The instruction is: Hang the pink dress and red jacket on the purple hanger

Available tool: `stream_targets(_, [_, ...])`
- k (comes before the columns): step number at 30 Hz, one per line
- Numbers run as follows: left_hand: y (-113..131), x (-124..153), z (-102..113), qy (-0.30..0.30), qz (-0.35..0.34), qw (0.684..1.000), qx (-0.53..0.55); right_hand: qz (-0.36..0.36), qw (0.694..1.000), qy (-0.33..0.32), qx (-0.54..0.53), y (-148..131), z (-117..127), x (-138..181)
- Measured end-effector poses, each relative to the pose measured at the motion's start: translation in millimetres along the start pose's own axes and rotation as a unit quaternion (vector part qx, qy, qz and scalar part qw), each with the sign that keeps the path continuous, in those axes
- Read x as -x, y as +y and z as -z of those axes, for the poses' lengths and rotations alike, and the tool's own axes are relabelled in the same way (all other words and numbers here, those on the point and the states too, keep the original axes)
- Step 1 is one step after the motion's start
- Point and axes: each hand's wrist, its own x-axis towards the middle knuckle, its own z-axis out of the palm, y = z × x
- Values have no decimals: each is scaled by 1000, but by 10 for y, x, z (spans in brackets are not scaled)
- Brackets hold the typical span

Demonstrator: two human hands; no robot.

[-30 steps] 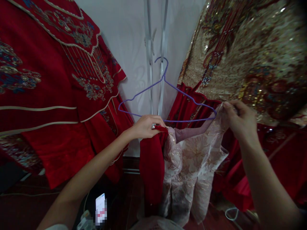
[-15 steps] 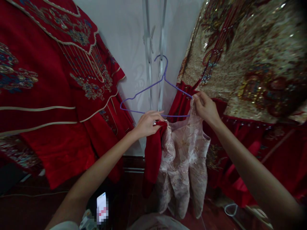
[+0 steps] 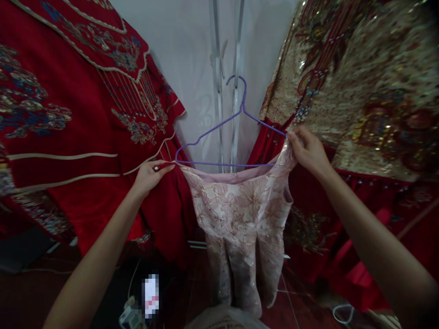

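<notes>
"Where's the floral brocade dress (image 3: 236, 203)?"
"Toward six o'clock, neckline facing twelve, long axis twelve-to-six."
"Fingers?"
"Right hand (image 3: 310, 151) pinches its two-o'clock shoulder; left hand (image 3: 151, 177), at ten, pinches red fabric (image 3: 178, 194) beside the purple wire hanger (image 3: 222, 164)."

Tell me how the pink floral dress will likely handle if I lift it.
The pink floral dress would probably droop, since its neckline sags. Its skirt falls in rounded folds, so it may be slightly stiff.
</notes>
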Motion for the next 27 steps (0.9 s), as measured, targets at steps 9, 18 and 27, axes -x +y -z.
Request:
stream_targets(9, [31, -69, 52, -6, 5, 999, 43, -6, 1000, -15, -14, 43, -9, 5])
stream_targets(18, [-18, -48, 87, -5, 3, 999, 42, 2, 999, -34, -41, 89, -54, -17])
stream_targets(27, [56, -163, -12, -29, -3, 999, 40, 3, 999, -43, -30, 114, -11, -36])
